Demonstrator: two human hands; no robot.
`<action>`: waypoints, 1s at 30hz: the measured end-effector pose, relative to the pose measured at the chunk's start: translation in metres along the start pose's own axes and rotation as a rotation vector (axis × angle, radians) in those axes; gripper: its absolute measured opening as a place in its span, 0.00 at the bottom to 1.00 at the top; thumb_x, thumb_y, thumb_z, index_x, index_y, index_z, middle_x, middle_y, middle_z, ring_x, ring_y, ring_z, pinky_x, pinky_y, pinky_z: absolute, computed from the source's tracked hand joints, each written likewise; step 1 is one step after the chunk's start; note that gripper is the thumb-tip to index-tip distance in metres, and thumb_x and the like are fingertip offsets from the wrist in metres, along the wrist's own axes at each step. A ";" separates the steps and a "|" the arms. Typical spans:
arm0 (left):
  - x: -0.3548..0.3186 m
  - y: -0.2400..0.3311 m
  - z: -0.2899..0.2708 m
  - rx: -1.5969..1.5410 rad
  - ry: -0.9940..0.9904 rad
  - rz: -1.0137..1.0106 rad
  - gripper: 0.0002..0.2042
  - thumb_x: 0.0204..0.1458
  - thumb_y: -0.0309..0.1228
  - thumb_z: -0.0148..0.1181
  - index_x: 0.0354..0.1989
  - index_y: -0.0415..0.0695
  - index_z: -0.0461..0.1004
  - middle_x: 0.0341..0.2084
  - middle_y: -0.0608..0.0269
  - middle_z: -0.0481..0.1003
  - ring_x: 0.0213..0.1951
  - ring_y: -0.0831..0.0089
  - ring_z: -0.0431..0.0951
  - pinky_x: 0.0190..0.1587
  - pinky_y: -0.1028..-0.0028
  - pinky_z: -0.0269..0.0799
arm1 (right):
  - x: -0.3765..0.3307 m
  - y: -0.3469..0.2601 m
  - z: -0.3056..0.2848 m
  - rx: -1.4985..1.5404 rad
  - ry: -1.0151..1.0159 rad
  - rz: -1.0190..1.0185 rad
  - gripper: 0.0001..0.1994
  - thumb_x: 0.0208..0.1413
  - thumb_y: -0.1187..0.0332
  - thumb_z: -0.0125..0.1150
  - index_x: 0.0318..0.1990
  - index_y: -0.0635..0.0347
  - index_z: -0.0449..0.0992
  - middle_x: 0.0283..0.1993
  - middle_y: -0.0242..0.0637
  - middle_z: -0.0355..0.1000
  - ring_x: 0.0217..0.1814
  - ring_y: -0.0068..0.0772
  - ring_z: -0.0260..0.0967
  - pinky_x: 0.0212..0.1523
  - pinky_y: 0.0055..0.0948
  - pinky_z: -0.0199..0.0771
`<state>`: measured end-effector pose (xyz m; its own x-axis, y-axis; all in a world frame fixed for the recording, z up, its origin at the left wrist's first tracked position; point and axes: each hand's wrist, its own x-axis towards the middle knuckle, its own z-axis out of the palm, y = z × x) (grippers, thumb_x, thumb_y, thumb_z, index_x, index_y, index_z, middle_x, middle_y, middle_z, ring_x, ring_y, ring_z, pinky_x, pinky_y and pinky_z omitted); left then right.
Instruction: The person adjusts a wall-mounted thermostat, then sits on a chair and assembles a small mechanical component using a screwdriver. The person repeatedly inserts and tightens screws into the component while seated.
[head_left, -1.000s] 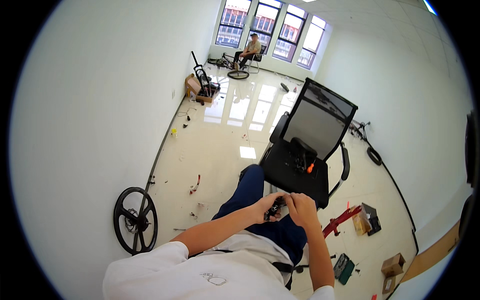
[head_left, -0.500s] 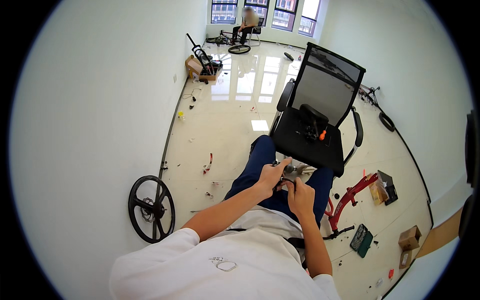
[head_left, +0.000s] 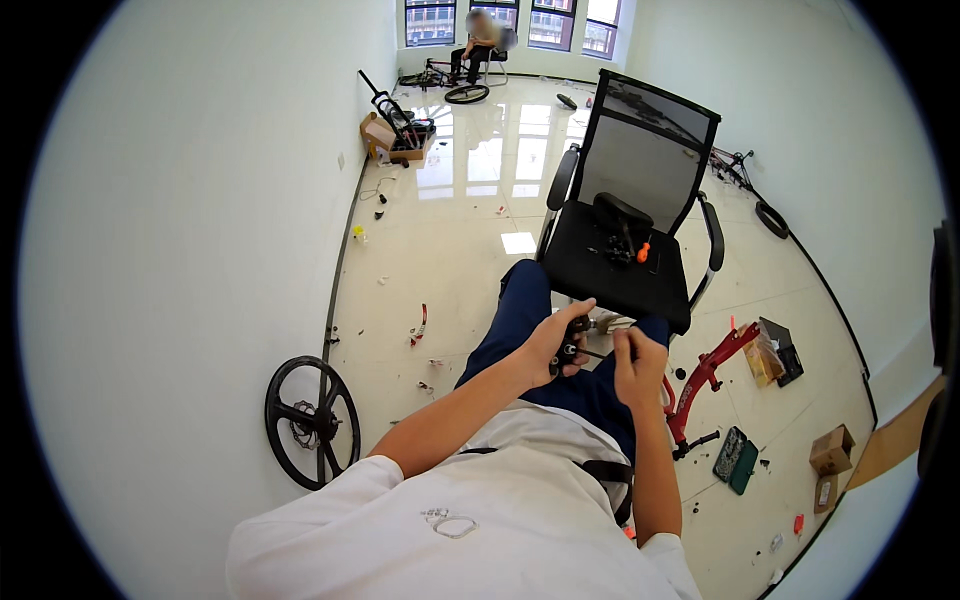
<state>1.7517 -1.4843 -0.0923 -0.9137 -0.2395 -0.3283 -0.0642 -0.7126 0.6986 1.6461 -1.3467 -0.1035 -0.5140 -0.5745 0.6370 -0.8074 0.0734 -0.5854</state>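
The left hand [head_left: 553, 343] grips a small black part [head_left: 572, 345]; the right hand [head_left: 636, 362] pinches a thin tool [head_left: 596, 352] at it. The office chair [head_left: 625, 240] beyond the hands now looms closer.

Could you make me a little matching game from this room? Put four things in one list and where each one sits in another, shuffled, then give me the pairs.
Things:
1. black wheel
2. office chair
3. red frame
4. small black part

Places:
A. on the floor to the person's right
B. held in the left hand, the right hand beside it
C. leaning by the white wall on the left
D. straight ahead, beyond the person's knees

Pairs: 1-C, 2-D, 3-A, 4-B
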 end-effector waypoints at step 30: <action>0.019 -0.041 0.023 0.473 0.344 0.199 0.25 0.49 0.55 0.62 0.24 0.42 0.72 0.12 0.63 0.69 0.16 0.73 0.71 0.22 0.71 0.68 | -0.003 -0.108 0.026 0.109 -0.712 -0.248 0.17 0.55 0.57 0.59 0.21 0.59 0.70 0.15 0.40 0.67 0.19 0.45 0.66 0.40 0.54 0.61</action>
<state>1.7280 -1.4447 -0.1121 -0.7498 -0.5930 -0.2934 -0.1485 -0.2813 0.9481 1.7430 -1.3742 -0.0553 0.0196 -0.9537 0.3001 -0.8228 -0.1859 -0.5370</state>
